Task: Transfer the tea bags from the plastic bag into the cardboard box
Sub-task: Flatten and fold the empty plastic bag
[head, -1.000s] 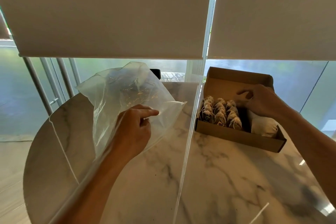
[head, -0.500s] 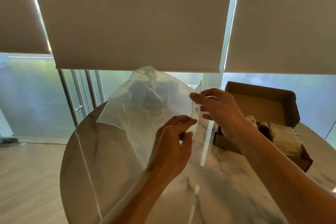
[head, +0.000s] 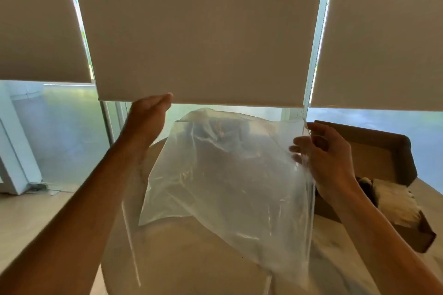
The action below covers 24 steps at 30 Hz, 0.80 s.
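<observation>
The clear plastic bag (head: 227,175) hangs spread above the round marble table (head: 191,258). It looks nearly empty. My right hand (head: 328,163) pinches its upper right edge. My left hand (head: 151,112) is raised beside the bag's upper left corner with fingers stretched out. I cannot tell whether it touches the plastic. The open cardboard box (head: 381,151) stands on the table at the right, partly behind my right forearm. White tea bags (head: 395,201) and a darker row lie inside it.
Three roller blinds (head: 203,31) hang just past the table, and my left hand is level with the middle blind's lower edge. A blind cord (head: 311,93) drops beside the bag's right edge. Window glass and a wooden floor (head: 28,218) lie to the left.
My right hand left the box and took the bag's right edge. My left hand let go of the lower edge and rose to the upper left corner. The bag is lifted and spread wider.
</observation>
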### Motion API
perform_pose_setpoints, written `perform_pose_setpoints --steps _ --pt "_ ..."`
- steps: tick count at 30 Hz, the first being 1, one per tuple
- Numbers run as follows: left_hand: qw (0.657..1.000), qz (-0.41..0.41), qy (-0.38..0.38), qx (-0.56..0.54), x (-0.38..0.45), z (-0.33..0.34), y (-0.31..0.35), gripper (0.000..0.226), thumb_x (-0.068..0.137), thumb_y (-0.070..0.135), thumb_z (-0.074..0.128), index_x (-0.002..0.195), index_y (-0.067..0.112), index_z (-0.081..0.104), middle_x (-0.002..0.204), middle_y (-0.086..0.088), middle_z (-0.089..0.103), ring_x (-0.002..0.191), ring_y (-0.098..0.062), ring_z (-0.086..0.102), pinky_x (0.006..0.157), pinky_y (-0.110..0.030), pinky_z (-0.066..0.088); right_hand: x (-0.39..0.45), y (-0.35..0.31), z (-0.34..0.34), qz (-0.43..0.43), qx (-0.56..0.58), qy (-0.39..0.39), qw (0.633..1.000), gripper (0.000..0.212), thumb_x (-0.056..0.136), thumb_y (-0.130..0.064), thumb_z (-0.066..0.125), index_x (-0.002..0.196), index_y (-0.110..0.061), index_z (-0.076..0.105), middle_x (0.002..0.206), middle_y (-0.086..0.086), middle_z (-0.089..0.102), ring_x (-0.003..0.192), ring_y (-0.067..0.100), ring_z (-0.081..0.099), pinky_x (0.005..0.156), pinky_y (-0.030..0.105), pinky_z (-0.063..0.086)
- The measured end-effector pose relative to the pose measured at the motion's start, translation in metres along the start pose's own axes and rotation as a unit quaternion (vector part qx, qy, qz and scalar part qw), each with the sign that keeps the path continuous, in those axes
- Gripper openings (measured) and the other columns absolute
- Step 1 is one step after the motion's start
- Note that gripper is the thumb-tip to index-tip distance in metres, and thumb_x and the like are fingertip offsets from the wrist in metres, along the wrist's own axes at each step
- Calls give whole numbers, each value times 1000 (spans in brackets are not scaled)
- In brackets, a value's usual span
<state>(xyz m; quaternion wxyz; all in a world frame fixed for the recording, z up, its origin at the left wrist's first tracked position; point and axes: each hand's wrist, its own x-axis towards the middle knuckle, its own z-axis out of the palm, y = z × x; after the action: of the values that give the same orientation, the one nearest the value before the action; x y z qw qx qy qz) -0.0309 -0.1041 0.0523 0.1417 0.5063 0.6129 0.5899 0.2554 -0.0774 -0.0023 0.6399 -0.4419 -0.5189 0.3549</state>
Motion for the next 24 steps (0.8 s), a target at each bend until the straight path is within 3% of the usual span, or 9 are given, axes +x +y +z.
perform_pose_setpoints --steps 3,5,7,10,12,14,18,22,24 --pt "968 -125 -212 -60 3 2 1 62 61 60 69 106 17 68 105 -2 70 103 -23 63 100 -46 43 0 1 -1 -3 14 -20 1000 37 90 -6 61 125 -17 55 95 7 69 80 19 71 66 30 57" --pt "964 -109 -231 -75 3 8 3 73 46 60 72 103 14 70 98 -5 72 95 -25 67 96 -46 46 -1 1 -2 -15 10 -29 999 40 88 -11 64 127 -18 54 94 7 69 81 20 71 67 32 57" --pt "968 -89 -219 -83 6 13 2 60 46 53 75 92 15 74 90 -8 73 88 -25 67 87 -42 51 -2 2 -3 -38 -14 -22 999 40 86 -16 66 125 -19 54 91 5 69 77 17 71 65 28 57" --pt "968 -68 -223 -90 7 18 1 5 71 21 72 70 19 76 73 -4 71 72 -21 66 67 -32 53 -1 2 -6 -47 -20 4 999 30 87 -17 65 116 -17 60 84 0 69 71 16 71 60 22 56" --pt "974 -75 -193 -94 8 21 -2 9 81 16 67 77 17 75 78 -5 71 76 -21 67 68 -33 54 2 3 -9 -35 -11 21 999 23 90 -18 61 112 -11 63 85 4 69 73 19 70 62 24 55" --pt "976 -99 -145 -128 9 22 -5 10 84 24 66 88 15 72 89 -5 71 84 -21 66 73 -34 53 4 3 -14 -29 -2 30 999 23 92 -20 58 109 -6 64 86 7 68 75 20 68 63 26 53" --pt "956 -162 -46 -240 12 16 -17 11 89 25 61 92 16 67 87 2 70 87 -17 63 72 -31 50 9 -1 -24 -24 10 40 999 18 93 -20 56 100 -8 67 73 2 68 55 7 64 57 27 51" --pt "979 -114 17 -171 7 21 -26 15 92 31 57 99 19 63 89 6 67 85 -15 61 72 -33 49 8 -5 -23 -37 26 39 998 17 95 -21 53 102 -10 64 74 1 66 49 6 60 51 25 50" --pt "980 -99 23 -169 5 24 -29 14 92 33 57 98 22 62 93 -1 69 83 -18 65 77 -38 53 8 -2 -25 -20 40 -5 999 29 92 -29 55 113 -10 59 82 5 66 55 10 63 52 27 51"
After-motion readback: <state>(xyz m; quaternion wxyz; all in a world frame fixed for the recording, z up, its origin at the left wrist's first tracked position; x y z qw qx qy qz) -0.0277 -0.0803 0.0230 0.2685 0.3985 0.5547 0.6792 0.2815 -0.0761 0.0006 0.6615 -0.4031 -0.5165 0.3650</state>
